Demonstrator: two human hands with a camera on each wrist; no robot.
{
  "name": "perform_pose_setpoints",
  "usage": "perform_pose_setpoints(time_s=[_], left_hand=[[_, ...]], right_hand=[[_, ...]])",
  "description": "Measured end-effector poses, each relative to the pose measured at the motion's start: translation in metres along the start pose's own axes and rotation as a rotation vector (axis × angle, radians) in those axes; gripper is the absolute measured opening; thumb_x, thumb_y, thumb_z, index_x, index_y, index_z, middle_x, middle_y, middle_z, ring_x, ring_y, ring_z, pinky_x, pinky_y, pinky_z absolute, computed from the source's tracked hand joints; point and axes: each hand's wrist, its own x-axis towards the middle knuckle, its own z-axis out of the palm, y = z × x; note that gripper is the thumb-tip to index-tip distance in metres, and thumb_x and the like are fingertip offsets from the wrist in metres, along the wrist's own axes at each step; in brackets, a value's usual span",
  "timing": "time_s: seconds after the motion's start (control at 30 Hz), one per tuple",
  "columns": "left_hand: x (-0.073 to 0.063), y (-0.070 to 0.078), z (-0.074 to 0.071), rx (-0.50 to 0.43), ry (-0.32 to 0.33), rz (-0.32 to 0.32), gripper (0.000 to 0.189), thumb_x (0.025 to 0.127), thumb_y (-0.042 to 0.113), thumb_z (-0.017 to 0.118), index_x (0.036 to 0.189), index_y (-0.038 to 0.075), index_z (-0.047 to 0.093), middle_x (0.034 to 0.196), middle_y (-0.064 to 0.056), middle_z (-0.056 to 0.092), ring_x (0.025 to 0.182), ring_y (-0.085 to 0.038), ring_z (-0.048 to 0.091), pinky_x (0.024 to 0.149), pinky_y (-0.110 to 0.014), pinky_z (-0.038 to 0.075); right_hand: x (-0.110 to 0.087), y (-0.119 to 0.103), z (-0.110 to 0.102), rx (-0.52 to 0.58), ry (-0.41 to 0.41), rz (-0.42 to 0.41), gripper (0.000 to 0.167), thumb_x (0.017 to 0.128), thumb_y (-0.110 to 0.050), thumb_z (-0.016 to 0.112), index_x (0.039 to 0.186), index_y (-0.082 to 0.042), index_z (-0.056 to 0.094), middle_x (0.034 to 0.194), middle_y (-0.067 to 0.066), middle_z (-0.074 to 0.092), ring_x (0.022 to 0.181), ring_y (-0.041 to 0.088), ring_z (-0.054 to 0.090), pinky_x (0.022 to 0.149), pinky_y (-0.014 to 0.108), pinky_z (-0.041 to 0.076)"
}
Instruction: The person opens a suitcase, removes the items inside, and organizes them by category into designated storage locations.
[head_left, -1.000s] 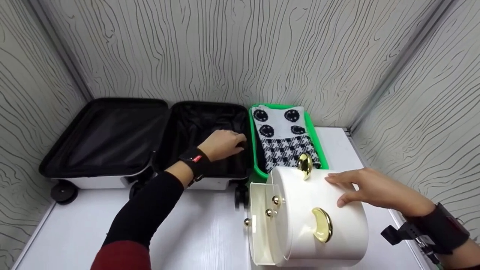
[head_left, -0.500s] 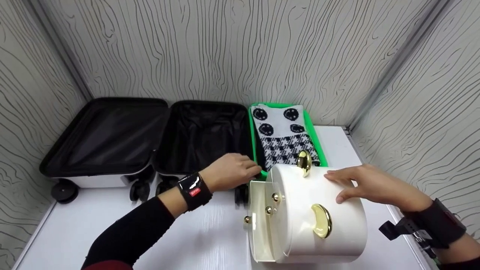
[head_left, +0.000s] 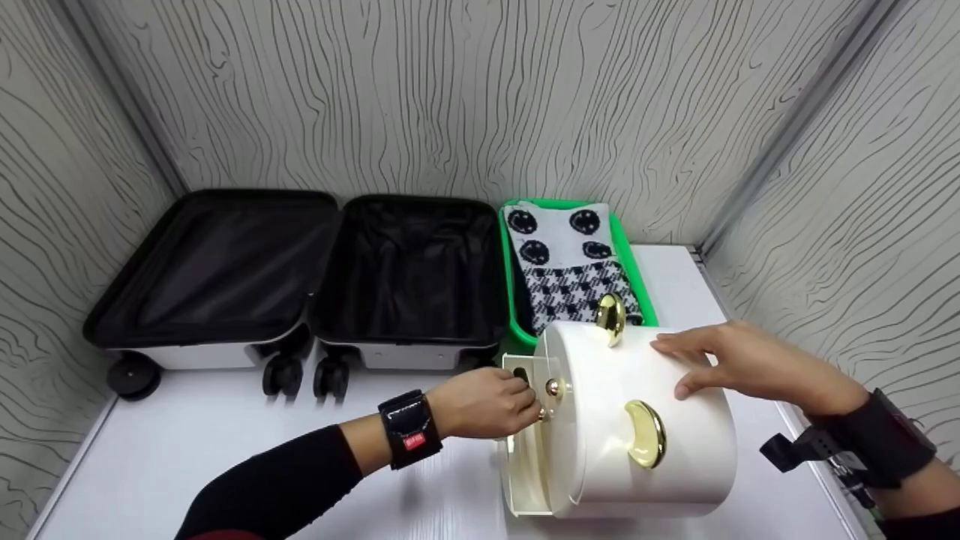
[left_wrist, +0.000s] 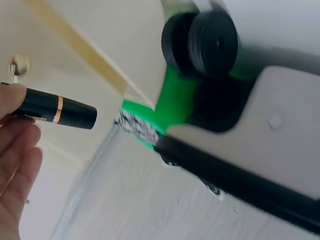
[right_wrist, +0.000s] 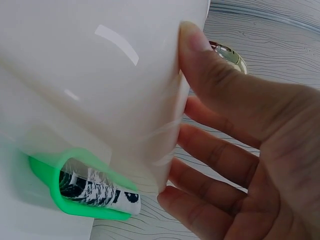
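My left hand pinches a black lipstick tube with a gold band. In the head view the tube's dark end shows at the pulled-out drawer of a white rounded cosmetics box. Small gold ball knobs sit on the drawer fronts, and the left fingers overlap one of them. On top of the box, the right hand rests with fingers and thumb spread, touching its far right part. The right wrist view shows the thumb and fingertips along the box's white wall. Gold crescent handles stick out from the box.
An open suitcase with black lining and wheels lies at the back left, in two halves. Beside it, a green basket holds folded patterned knitwear, just behind the box. Wood-grain panels enclose the white table.
My left hand has come out of the suitcase, moved toward me and right to the open drawer, carrying the lipstick tube. The right hand has stayed on the box.
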Motion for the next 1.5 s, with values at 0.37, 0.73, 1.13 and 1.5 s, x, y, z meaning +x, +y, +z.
perform_pose_setpoints(time_s=[0.37, 0.73, 1.13, 1.5], left_hand=[[-0.001, 0.006, 0.01, 0.033, -0.023, 0.119, 0.025, 0.097, 0.017, 0.045, 0.079, 0.023, 0.061, 0.072, 0.012, 0.06, 0.067, -0.005, 0.058, 0.064, -0.022, 0.046], [0.016, 0.017, 0.019, 0.013, -0.184, 0.33, 0.02, 0.095, 0.022, 0.05, 0.081, 0.029, 0.063, 0.079, 0.016, 0.065, 0.072, -0.002, 0.06, 0.056, -0.021, 0.049], [0.046, 0.037, 0.014, -0.004, -0.46, 0.442, 0.025, 0.095, 0.03, 0.052, 0.073, 0.038, 0.061, 0.079, 0.02, 0.069, 0.064, 0.0, 0.062, 0.049, -0.022, 0.045], [0.05, 0.042, 0.012, 0.017, -0.5, 0.451, 0.026, 0.096, 0.031, 0.051, 0.072, 0.038, 0.059, 0.082, 0.019, 0.071, 0.069, -0.003, 0.066, 0.051, -0.023, 0.043]], right_hand=[[0.0, 0.001, -0.001, -0.013, -0.012, -0.007, 0.067, 0.077, -0.055, 0.072, 0.128, -0.011, 0.066, 0.127, 0.007, 0.064, 0.11, 0.032, 0.063, 0.085, 0.046, 0.053], [-0.001, 0.0, 0.001, -0.006, -0.007, -0.006, 0.067, 0.077, -0.056, 0.072, 0.128, -0.011, 0.066, 0.125, 0.007, 0.065, 0.109, 0.03, 0.064, 0.083, 0.043, 0.054], [0.0, 0.001, 0.0, -0.022, -0.01, -0.009, 0.068, 0.077, -0.057, 0.07, 0.129, -0.013, 0.066, 0.126, 0.005, 0.065, 0.112, 0.03, 0.062, 0.088, 0.049, 0.051], [-0.001, 0.001, 0.0, -0.007, -0.005, -0.008, 0.068, 0.078, -0.056, 0.071, 0.129, -0.011, 0.066, 0.125, 0.005, 0.065, 0.111, 0.031, 0.063, 0.087, 0.047, 0.052]])
